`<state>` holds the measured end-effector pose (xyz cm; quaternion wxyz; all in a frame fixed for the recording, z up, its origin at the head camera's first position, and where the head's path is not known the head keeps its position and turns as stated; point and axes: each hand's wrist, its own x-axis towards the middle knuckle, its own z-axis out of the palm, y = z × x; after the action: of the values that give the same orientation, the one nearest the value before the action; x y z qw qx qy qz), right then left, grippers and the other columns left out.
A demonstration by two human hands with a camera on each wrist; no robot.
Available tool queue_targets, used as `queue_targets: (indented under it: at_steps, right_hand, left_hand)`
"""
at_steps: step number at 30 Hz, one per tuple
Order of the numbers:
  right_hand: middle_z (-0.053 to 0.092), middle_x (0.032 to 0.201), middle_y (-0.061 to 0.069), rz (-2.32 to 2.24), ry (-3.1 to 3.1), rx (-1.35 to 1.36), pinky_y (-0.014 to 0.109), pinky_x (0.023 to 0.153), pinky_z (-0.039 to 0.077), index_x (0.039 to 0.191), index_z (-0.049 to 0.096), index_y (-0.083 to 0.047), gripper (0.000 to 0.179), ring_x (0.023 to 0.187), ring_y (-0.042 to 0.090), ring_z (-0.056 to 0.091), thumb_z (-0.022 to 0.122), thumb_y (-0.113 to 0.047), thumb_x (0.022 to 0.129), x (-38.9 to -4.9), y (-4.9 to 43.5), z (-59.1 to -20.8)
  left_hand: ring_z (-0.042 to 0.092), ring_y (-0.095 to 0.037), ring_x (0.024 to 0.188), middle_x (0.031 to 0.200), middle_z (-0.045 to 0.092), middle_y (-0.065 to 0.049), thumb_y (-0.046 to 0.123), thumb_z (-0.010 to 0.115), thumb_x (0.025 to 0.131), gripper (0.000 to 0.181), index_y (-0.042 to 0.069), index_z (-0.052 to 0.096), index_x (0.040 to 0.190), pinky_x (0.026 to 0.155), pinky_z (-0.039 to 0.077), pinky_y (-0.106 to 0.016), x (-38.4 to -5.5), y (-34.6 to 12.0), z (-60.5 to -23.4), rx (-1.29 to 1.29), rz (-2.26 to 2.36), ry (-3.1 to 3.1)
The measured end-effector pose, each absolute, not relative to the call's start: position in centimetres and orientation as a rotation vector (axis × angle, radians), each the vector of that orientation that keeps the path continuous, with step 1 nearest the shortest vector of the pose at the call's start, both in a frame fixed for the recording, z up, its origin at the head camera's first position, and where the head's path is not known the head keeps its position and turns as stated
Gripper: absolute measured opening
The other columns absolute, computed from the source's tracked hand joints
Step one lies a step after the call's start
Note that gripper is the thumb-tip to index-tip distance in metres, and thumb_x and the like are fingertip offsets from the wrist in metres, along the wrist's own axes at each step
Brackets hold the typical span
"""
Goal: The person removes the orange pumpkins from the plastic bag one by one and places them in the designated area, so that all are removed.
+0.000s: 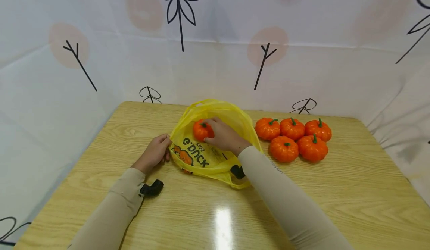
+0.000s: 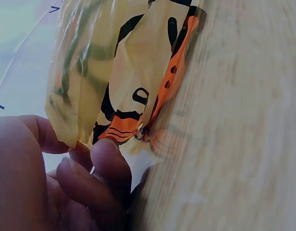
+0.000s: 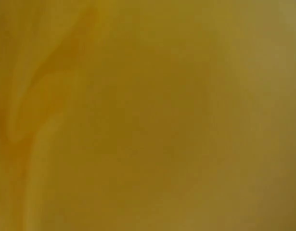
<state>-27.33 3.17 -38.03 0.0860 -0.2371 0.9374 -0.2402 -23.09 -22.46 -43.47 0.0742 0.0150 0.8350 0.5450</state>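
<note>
A yellow plastic bag (image 1: 188, 112) with black lettering lies on the table, its mouth spread wide. At its left side my left hand (image 1: 155, 152) pinches the edge between thumb and fingers. The left wrist view shows that hand (image 2: 90, 178) at the gathered corner of the bag (image 2: 85, 86), beside an orange and black print. My right hand (image 1: 221, 133) reaches into the mouth and grips a small orange toy pumpkin (image 1: 201, 130) with a green stem. Only blurred yellow plastic (image 3: 148, 115) fills the right wrist view; hand and pumpkin are hidden there.
Several more orange pumpkins (image 1: 284, 149) stand close together in two rows just right of the bag. The wooden table (image 1: 188, 212) reaches back to a white patterned cloth (image 1: 215, 67). Black wrist cameras sit at the left cuff (image 1: 152, 188) and right cuff (image 1: 237, 171).
</note>
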Motion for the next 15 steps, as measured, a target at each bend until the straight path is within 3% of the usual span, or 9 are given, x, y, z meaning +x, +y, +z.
queue_targets:
  at_steps: [15]
  right_hand:
    - [0.046,0.147,0.009,-0.749,2.813,-0.768,0.04,0.112,0.045,0.141,0.049,-0.012,0.053,0.132,0.026,0.053,0.071,-0.022,0.093,-26.83,3.31,-38.26]
  left_hand:
    - [0.047,-0.017,0.048,0.058,0.051,-0.004,0.024,0.039,0.103,0.025,0.007,0.053,0.09,0.043,0.042,-0.029,-23.24,-22.49,-43.59,0.043,1.631,2.512]
